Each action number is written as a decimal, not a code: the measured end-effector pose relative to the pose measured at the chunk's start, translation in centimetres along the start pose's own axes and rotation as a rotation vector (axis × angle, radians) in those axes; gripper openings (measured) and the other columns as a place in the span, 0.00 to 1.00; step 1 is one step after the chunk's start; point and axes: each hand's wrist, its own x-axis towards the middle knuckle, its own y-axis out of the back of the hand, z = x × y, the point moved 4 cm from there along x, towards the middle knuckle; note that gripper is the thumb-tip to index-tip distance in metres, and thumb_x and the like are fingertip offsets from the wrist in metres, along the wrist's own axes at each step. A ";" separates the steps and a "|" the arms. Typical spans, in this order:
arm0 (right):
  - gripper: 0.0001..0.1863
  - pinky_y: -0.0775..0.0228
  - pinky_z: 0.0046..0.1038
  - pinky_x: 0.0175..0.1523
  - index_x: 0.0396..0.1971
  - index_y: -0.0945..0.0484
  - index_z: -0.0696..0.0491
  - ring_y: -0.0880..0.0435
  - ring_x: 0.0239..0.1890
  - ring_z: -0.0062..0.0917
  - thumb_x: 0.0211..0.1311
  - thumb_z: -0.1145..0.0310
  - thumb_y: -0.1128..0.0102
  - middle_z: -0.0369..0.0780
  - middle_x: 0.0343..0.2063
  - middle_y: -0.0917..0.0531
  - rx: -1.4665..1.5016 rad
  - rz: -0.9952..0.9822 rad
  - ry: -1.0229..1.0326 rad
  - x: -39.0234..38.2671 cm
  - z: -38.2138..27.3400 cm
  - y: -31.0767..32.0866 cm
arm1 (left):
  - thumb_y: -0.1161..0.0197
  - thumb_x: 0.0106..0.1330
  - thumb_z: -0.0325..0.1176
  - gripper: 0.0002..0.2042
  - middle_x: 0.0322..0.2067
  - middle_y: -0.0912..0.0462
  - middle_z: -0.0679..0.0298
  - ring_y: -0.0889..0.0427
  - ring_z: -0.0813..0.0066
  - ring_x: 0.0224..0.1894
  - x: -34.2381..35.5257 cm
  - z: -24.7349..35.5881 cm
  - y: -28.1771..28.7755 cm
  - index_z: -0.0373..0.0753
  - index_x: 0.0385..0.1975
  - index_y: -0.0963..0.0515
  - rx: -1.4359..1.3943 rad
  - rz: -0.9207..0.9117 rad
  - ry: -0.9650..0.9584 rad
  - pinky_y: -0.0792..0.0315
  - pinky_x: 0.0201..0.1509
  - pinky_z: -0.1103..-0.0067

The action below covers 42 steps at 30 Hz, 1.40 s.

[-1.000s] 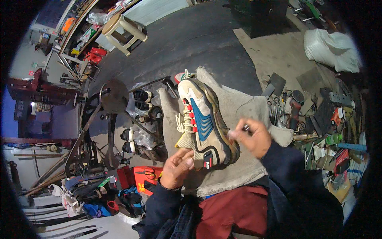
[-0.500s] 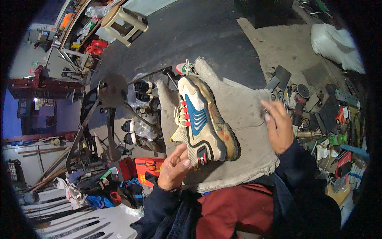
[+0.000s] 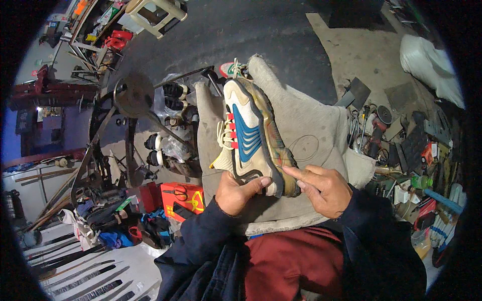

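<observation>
A worn sneaker (image 3: 248, 133), white with blue side panels, red lace loops and a yellowed sole, lies on its side over a grey cloth (image 3: 301, 120) spread across my lap. My left hand (image 3: 237, 191) grips the shoe's heel from below, thumb across the sole edge. My right hand (image 3: 324, 188) is at the heel's sole, forefinger stretched onto the rim. A thin thread (image 3: 303, 146) loops on the cloth just above that hand; whether the fingers pinch it or a needle cannot be made out.
A black stitching machine with a hand wheel (image 3: 133, 95) stands to my left, with shoes (image 3: 170, 145) piled beside it. A red box with scissors (image 3: 182, 195) sits below. Tools and clutter (image 3: 401, 150) crowd the right. A plastic stool (image 3: 158, 15) stands far off.
My right hand swung out to the right, drawing thread, and has come back to the shoe's heel. The left hand kept its hold on the heel throughout.
</observation>
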 end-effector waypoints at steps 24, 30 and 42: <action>0.26 0.22 0.39 0.36 0.58 0.19 0.53 0.13 0.32 0.46 0.58 0.83 0.42 0.53 0.30 0.15 -0.343 -0.529 0.002 7.3 -2.8 2.2 | 0.32 0.67 0.23 0.05 0.34 0.13 0.67 0.18 0.82 0.35 -0.4 -1.9 0.3 0.32 0.40 0.17 -0.032 0.073 -0.233 0.23 0.41 0.79; 0.22 0.20 0.36 0.38 0.55 0.17 0.53 0.11 0.33 0.42 0.59 0.81 0.38 0.47 0.31 0.13 -0.284 -0.536 -0.103 8.1 -2.3 1.3 | 0.36 0.68 0.21 0.06 0.35 0.14 0.66 0.18 0.80 0.38 0.4 -2.9 1.0 0.31 0.43 0.17 0.015 0.046 -0.315 0.24 0.45 0.78; 0.06 0.23 0.43 0.34 0.40 0.22 0.51 0.14 0.31 0.48 0.65 0.70 0.37 0.46 0.26 0.15 -0.237 -0.369 -0.024 8.8 -1.3 0.4 | 0.34 0.68 0.22 0.07 0.36 0.14 0.66 0.17 0.79 0.38 0.9 -2.7 1.4 0.32 0.44 0.19 -0.041 -0.008 -0.278 0.23 0.45 0.79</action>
